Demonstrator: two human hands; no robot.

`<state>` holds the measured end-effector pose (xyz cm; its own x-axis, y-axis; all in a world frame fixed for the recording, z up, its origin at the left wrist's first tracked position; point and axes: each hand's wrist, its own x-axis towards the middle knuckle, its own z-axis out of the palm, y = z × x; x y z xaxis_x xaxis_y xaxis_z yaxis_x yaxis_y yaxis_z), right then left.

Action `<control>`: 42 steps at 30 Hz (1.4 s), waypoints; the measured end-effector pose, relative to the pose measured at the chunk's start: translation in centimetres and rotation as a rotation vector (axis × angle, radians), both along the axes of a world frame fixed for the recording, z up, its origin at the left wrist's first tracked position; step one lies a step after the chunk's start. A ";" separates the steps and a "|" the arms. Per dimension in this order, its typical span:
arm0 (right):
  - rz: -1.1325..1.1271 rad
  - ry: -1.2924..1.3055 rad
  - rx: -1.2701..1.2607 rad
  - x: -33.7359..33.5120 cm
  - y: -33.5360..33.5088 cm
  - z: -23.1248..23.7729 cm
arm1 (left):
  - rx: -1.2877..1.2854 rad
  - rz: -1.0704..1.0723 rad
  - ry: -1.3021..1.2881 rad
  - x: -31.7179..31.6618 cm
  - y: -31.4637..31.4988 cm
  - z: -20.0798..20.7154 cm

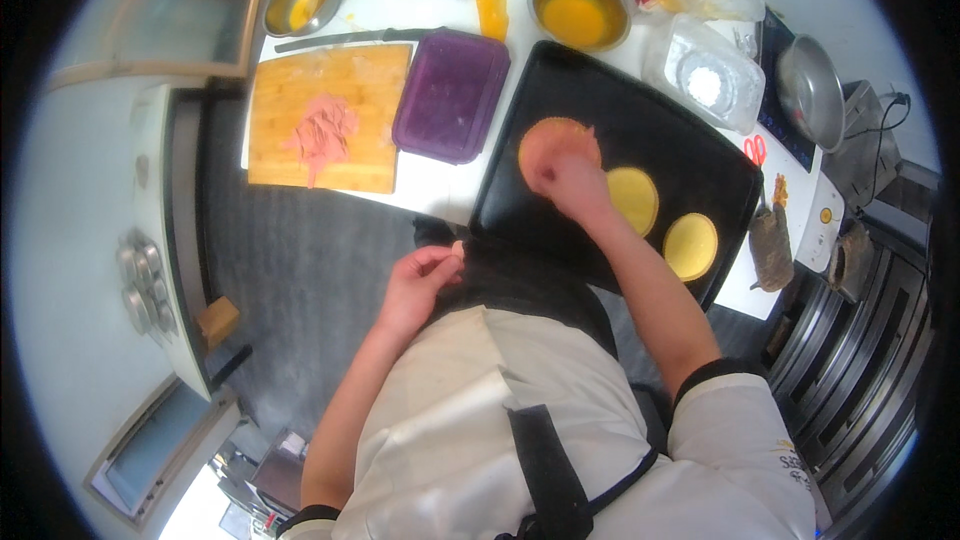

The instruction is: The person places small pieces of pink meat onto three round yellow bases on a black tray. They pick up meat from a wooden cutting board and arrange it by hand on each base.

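A black baking tray [660,130] lies right of a wooden cutting board [380,90] bearing pink strips [325,130]. Over the leftmost of its 3 tarts [553,135], pink-topped, the right hand [575,185] bunches its fingers, grip unclear; the left hand [415,290] pinches an apparent pink scrap [458,249]. Topping seems underway, next calling for even placement.

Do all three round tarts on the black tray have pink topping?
No, only the pink-topped round tart under the right hand has any; the two plain yellow round tarts show none.
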<state>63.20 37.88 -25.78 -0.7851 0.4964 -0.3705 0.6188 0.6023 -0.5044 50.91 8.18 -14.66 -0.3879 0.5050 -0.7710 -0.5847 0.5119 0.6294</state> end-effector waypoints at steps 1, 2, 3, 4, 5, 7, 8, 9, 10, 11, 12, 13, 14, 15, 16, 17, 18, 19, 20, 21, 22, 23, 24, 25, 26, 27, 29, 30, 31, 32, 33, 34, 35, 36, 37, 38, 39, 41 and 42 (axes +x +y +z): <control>0.040 0.014 0.067 -0.2 0.0 0.1 | 0.011 0.004 0.001 0.2 -0.1 0.0; 0.081 0.029 0.136 -0.5 0.0 0.1 | 0.004 0.010 -0.003 0.3 -0.2 0.0; 0.100 -0.001 0.146 -0.9 0.0 0.2 | 0.009 0.022 -0.006 0.3 -0.2 0.0; 0.120 -0.029 0.158 -1.3 0.1 0.2 | 0.008 0.019 0.006 0.3 -0.2 -0.1; 0.140 -0.056 0.170 -1.7 0.1 0.3 | 0.017 0.021 0.017 0.3 -0.2 -0.1; 0.147 -0.076 0.193 -2.2 0.0 0.4 | 0.019 0.026 0.024 0.3 -0.3 -0.1; 0.152 -0.118 0.198 -2.3 0.0 0.5 | 0.013 0.029 0.018 0.3 -0.3 -0.1; 0.157 -0.102 0.199 -2.2 0.0 0.7 | -0.004 0.034 0.007 0.4 -0.2 -0.1; 0.164 -0.116 0.195 -2.0 0.2 0.9 | 0.008 0.023 0.011 0.3 -0.2 -0.1; 0.171 -0.129 0.193 -1.7 0.3 1.2 | 0.010 0.014 0.010 0.3 -0.1 0.0; 0.094 -0.124 0.115 -1.4 0.4 1.5 | -0.017 0.004 0.005 0.3 -0.1 0.1; 0.018 -0.118 0.036 -0.9 0.5 2.0 | 0.026 0.026 -0.006 0.3 0.0 0.1; -0.057 -0.110 -0.043 -0.6 0.3 2.5 | 0.039 0.047 -0.021 0.3 -0.1 0.3; -0.078 -0.055 -0.105 -0.1 -0.4 3.1 | 0.061 0.071 -0.037 0.3 -0.1 0.4; -0.099 0.001 -0.167 0.6 -1.4 3.8 | 0.053 0.069 -0.041 0.3 -0.1 0.4; -0.121 0.055 -0.229 1.3 -2.4 4.6 | 0.054 0.068 -0.047 0.3 -0.1 0.4; -0.108 0.055 -0.415 1.7 -3.5 5.2 | 0.056 0.068 -0.053 0.2 0.0 0.3; -0.092 0.079 -0.611 2.0 -4.8 5.7 | 0.069 0.058 -0.062 0.3 0.1 0.2; -0.058 0.128 -0.815 2.0 -6.0 6.0 | 0.083 0.048 -0.071 0.2 0.2 0.0; -0.064 0.190 -0.994 1.7 -7.6 6.2 | 0.080 0.039 -0.081 0.2 0.3 -0.1; -0.077 0.143 -1.104 1.6 -8.4 6.3 | 0.092 0.004 -0.064 0.2 0.4 -0.3; -0.094 0.239 -1.148 1.3 -9.2 6.4 | 0.086 -0.030 -0.049 0.2 0.5 -0.5; -0.131 0.262 -1.198 1.1 -9.8 6.5 | 0.078 -0.063 -0.033 0.1 0.4 -0.5; -0.116 0.291 -1.169 1.0 -9.9 6.4 | 0.081 -0.062 -0.036 0.2 0.4 -0.6; -0.110 0.288 -1.148 0.8 -9.9 6.4 | 0.086 -0.063 -0.038 0.2 0.5 -0.6; -0.111 0.273 -1.132 0.7 -9.9 6.3 | 0.071 -0.059 -0.049 0.1 0.6 -0.7; -0.102 0.289 -1.122 0.7 -9.7 6.2 | 0.091 -0.063 -0.039 0.1 0.6 -0.7; -0.101 0.284 -1.128 0.8 -9.6 6.1 | 0.085 -0.053 -0.049 0.1 0.7 -0.6; -0.082 0.315 -1.113 0.8 -9.6 6.0 | 0.097 -0.068 -0.039 0.1 0.8 -0.6; -0.064 0.341 -1.107 0.8 -9.6 5.9 | 0.102 -0.074 -0.039 0.2 0.9 -0.5; -0.045 0.367 -1.101 0.8 -9.7 6.0 | 0.073 -0.075 -0.050 0.2 0.9 -0.5; -0.092 0.371 -1.121 0.7 -9.7 6.1 | 0.099 -0.068 -0.056 0.2 0.9 -0.3; -0.136 0.374 -1.142 0.6 -9.8 6.3 | 0.090 -0.056 -0.072 0.2 0.9 -0.3; -0.198 0.326 -1.166 0.3 -9.8 6.7 | 0.088 -0.028 -0.098 0.2 0.9 -0.2; -0.179 0.355 -1.104 0.1 -9.7 7.2 | 0.094 0.033 -0.136 0.1 0.9 -0.2; -0.178 0.331 -1.047 -0.1 -9.6 8.0 | 0.105 0.111 -0.185 0.1 0.9 -0.2; -0.195 0.245 -0.994 -0.4 -9.7 8.8 | 0.116 0.193 -0.234 -0.1 0.8 0.0; -0.065 0.375 -1.083 -0.6 -9.9 10.9 | 0.251 0.321 -0.414 -0.7 0.4 0.4; -0.009 0.412 -1.123 -1.0 -10.1 11.8 | 0.259 0.397 -0.498 -0.9 0.3 0.7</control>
